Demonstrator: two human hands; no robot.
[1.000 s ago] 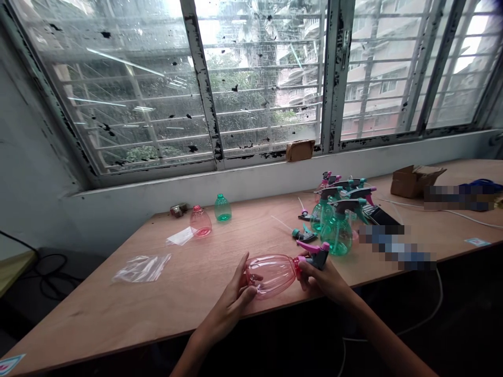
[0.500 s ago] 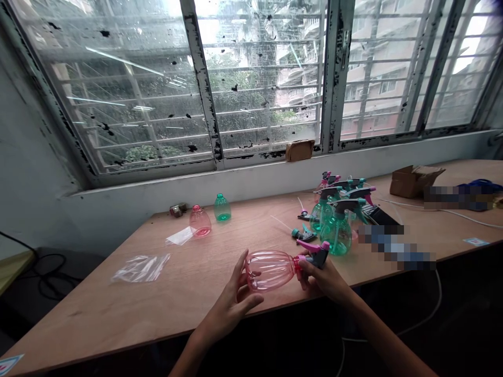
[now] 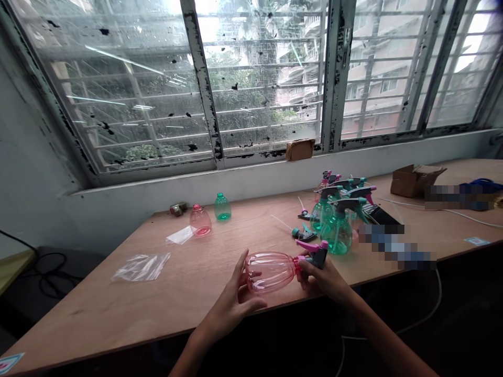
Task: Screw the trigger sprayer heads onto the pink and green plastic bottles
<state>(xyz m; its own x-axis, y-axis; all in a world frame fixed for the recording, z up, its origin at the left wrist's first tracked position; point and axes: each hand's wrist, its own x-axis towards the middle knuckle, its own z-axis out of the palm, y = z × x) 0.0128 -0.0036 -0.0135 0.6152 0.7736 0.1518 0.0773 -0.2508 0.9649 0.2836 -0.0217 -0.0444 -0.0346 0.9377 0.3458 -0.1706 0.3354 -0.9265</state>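
A clear pink spray bottle (image 3: 271, 271) lies sideways in the air above the table's front edge, its base to the left. Around that base my left hand (image 3: 233, 301) is curved, thumb below and fingers behind. My right hand (image 3: 320, 277) pinches the pink collar at the neck, beneath the grey and pink spray head (image 3: 316, 252). Beyond the right hand stand several green spray bottles (image 3: 336, 235) with heads fitted. A loose grey and green spray head (image 3: 304, 233) lies just behind the held bottle. Farther left stand a headless pink bottle (image 3: 200, 221) and a headless green bottle (image 3: 222, 208).
On the wooden table (image 3: 98, 309) a clear plastic bag (image 3: 141, 267) and a white paper piece (image 3: 179, 235) lie to the left. An open cardboard box (image 3: 412, 181) sits at the back right, near a white cable (image 3: 463, 214). Windows run behind the table.
Almost nothing differs. The left thumb has shifted slightly to the right under the bottle, and the spray head has tipped a very little.
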